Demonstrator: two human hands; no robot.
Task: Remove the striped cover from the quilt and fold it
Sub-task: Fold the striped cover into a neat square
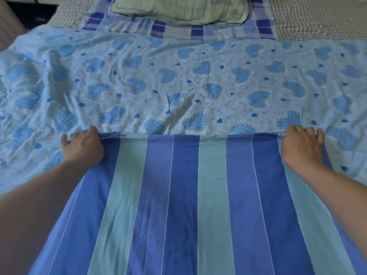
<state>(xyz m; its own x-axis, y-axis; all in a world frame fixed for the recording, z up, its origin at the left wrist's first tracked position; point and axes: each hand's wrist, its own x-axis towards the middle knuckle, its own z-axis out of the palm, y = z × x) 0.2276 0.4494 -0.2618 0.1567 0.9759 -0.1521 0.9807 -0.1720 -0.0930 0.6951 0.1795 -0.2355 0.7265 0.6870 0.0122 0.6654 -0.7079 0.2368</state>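
I see the left hand [84, 144] and right hand [301, 144] each holding the striped cover [184, 205] by its far edge, over the heart-print quilt [178, 80].

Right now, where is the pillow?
In the head view the pillow lies at the top centre, beyond the heart-print sheet, far from both hands.

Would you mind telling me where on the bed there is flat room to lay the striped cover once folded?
The heart-print sheet is bare between the cover's far edge and the checked cloth; its left part is rumpled. The head end is crowded by the green pillow. Left hand and right hand hold the striped cover at its corners.
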